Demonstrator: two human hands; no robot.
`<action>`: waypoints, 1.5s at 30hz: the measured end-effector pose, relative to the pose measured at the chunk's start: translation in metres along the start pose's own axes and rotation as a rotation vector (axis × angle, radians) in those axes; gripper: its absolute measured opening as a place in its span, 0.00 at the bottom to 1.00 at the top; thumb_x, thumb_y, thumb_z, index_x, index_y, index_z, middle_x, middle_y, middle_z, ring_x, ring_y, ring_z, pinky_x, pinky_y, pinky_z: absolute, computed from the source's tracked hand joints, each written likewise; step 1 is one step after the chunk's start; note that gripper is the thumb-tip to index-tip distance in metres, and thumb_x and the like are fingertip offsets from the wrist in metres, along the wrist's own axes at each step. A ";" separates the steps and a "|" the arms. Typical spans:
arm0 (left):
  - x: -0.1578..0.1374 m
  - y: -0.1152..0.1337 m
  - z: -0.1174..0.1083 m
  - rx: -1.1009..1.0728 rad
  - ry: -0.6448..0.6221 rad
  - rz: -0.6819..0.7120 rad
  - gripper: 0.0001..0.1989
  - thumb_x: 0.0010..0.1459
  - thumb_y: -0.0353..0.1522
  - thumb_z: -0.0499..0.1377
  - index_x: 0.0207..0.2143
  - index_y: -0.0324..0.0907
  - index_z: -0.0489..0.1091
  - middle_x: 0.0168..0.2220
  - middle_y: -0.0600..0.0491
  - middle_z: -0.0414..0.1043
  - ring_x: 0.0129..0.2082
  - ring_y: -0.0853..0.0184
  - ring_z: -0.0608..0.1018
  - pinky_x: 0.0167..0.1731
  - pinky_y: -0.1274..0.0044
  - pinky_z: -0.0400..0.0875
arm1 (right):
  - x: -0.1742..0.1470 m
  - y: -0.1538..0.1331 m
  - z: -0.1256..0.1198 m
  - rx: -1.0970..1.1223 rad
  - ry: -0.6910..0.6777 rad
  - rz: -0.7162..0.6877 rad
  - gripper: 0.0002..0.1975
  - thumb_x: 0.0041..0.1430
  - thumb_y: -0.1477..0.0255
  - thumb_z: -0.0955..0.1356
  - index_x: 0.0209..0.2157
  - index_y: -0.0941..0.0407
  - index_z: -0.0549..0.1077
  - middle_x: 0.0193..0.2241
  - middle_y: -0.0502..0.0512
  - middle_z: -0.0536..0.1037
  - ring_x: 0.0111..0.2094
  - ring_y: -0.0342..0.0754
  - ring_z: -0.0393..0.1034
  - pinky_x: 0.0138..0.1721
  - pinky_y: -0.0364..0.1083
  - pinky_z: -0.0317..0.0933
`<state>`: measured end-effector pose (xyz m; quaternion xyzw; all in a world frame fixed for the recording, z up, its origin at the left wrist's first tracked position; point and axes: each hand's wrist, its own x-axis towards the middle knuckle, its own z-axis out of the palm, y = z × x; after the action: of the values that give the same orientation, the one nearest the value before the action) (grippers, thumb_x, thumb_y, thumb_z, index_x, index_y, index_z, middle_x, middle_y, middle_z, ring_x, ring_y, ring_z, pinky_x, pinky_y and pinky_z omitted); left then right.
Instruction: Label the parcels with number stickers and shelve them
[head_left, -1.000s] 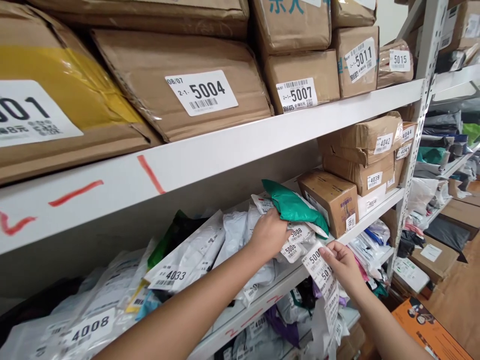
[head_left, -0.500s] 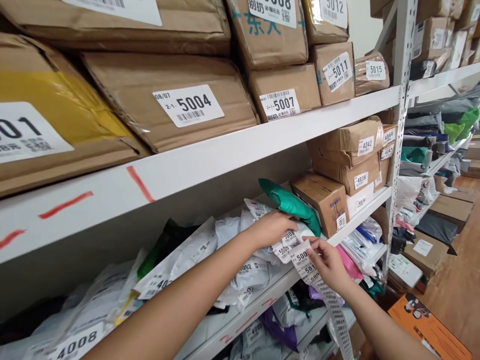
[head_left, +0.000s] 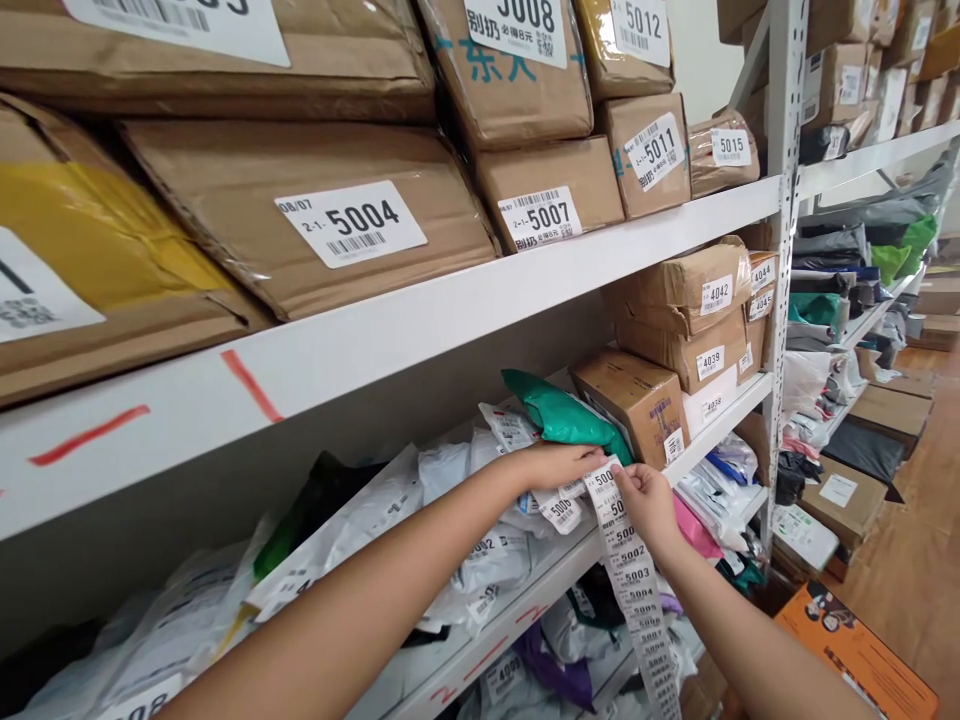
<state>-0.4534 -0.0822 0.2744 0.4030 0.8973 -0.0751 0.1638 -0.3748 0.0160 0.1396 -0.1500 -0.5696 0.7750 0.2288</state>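
Observation:
A long strip of white number labels [head_left: 636, 590] hangs down in front of the shelf edge, its printed numbers running in order. My right hand [head_left: 645, 500] pinches it near its upper end. My left hand [head_left: 559, 466] reaches over the parcels, fingers together, its fingertips at the strip's top edge close to my right fingertips. Its thumb is mostly hidden. Just behind my left hand lies a green plastic mailer [head_left: 566, 415]. Beneath it are pale plastic mailers [head_left: 499, 560], and a label reading 5006 [head_left: 561, 512] shows below the wrist.
Labelled cardboard boxes [head_left: 300, 190] fill the upper white shelf [head_left: 450, 300], overhanging my hands. A brown box [head_left: 634, 400] stands beyond the green mailer. The metal upright [head_left: 781, 250] rises at right. An orange box [head_left: 855, 650] sits low near the wooden floor [head_left: 919, 500].
My left hand has come down and its fingertips have moved to the strip's top. The strip now hangs straighter, with more numbers facing me. The view has shifted slightly right.

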 end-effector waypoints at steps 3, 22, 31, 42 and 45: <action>0.002 0.007 0.005 0.034 -0.033 -0.030 0.19 0.64 0.44 0.46 0.44 0.44 0.71 0.44 0.49 0.78 0.40 0.61 0.78 0.38 0.75 0.69 | 0.000 0.001 0.000 -0.060 0.084 -0.021 0.30 0.37 0.40 0.70 0.13 0.53 0.61 0.11 0.45 0.60 0.17 0.40 0.50 0.21 0.44 0.45; 0.006 0.017 0.015 0.254 0.110 0.036 0.18 0.67 0.38 0.44 0.38 0.43 0.72 0.39 0.49 0.77 0.38 0.62 0.77 0.40 0.74 0.68 | 0.004 0.005 -0.006 0.077 -0.018 0.143 0.24 0.34 0.48 0.72 0.16 0.54 0.67 0.12 0.46 0.64 0.17 0.42 0.54 0.22 0.44 0.50; 0.011 0.023 0.019 0.358 0.166 0.059 0.15 0.65 0.34 0.48 0.38 0.40 0.74 0.40 0.44 0.77 0.39 0.59 0.77 0.46 0.70 0.67 | -0.003 0.022 -0.007 0.183 0.066 0.201 0.29 0.31 0.47 0.75 0.13 0.52 0.58 0.09 0.41 0.57 0.14 0.39 0.48 0.18 0.42 0.46; 0.009 0.032 0.018 0.325 0.156 -0.008 0.15 0.65 0.33 0.49 0.42 0.39 0.75 0.43 0.42 0.78 0.43 0.56 0.78 0.47 0.69 0.69 | -0.032 0.017 -0.023 0.243 0.047 0.237 0.34 0.29 0.42 0.75 0.14 0.51 0.53 0.13 0.40 0.51 0.18 0.38 0.43 0.21 0.42 0.41; 0.009 0.031 0.018 0.293 0.180 -0.038 0.15 0.64 0.34 0.50 0.44 0.39 0.75 0.45 0.42 0.78 0.44 0.55 0.78 0.47 0.70 0.69 | -0.044 0.022 -0.033 0.192 0.048 0.171 0.35 0.31 0.40 0.74 0.14 0.51 0.52 0.14 0.40 0.51 0.19 0.38 0.42 0.22 0.42 0.41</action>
<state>-0.4311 -0.0604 0.2541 0.4106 0.8952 -0.1719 0.0210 -0.3253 0.0150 0.1072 -0.1940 -0.4724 0.8388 0.1889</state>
